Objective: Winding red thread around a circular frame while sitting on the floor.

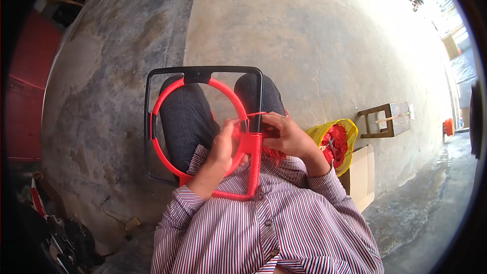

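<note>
A black, rounded-square frame (202, 68) with a round ring (162, 94) inside it lies tilted over my lap. Red strip is wound round most of the ring and round the frame's lower right corner; black shows at the top, left and upper right. My left hand (221, 147) is closed round the ring's right side, its fingertips partly behind it. Just right of the frame, my right hand (293, 136) pinches a red strip (257, 113) that runs taut across the frame's right bar to the ring. Below that hand hangs a loose red bunch (274, 153), partly hidden by the fingers.
To my right stands a yellow bag (350, 158) full of red strips, with scissors-like handles among them, beside a cardboard box (361, 177). Farther right is a wooden stool (399, 120). Dark clutter (76, 238) lies at the lower left, near a red cabinet (30, 86).
</note>
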Tool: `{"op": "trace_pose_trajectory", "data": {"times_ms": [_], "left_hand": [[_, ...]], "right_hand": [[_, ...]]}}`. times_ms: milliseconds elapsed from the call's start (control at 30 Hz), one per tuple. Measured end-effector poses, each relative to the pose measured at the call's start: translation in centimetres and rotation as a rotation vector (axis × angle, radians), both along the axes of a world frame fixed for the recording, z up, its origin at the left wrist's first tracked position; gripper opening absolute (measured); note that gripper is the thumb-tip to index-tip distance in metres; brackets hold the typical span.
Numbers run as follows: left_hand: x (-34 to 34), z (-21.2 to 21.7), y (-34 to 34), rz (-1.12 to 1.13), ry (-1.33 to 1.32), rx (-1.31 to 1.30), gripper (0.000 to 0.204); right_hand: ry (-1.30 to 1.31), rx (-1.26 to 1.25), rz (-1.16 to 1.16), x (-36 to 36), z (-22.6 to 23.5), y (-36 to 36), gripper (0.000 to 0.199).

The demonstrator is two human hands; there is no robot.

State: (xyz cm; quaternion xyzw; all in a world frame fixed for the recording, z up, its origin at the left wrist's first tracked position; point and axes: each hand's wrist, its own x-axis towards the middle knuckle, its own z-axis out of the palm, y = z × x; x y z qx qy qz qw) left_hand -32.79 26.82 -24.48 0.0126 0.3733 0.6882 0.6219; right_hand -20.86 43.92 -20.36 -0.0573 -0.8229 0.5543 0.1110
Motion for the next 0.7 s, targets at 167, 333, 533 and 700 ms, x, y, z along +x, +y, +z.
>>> {"op": "trace_pose_trajectory", "data": {"times_ms": [167, 333, 533, 700], "left_hand": [[1.1, 0.2, 1.3, 0.399, 0.490, -0.159, 0.025], [2.5, 1.9, 0.3, 0.376, 1.365, -0.218, 0.025], [2.7, 1.2, -0.1, 0.451, 1.156, 0.033, 0.027], [1.9, 0.6, 0.1, 0.360, 0.813, -0.006, 0.018]], "right_hand": [[0.102, 0.030, -0.345, 0.5, -0.3, 0.1, 0.030], [0.168, 0.382, -0.275, -2.0, 0.7, -3.1, 0.032], [0.260, 0.032, -0.113, -0.8, -0.7, -1.3, 0.032], [0.436, -1.030, -0.464, 2.9, -1.7, 3.1, 0.037]]}}
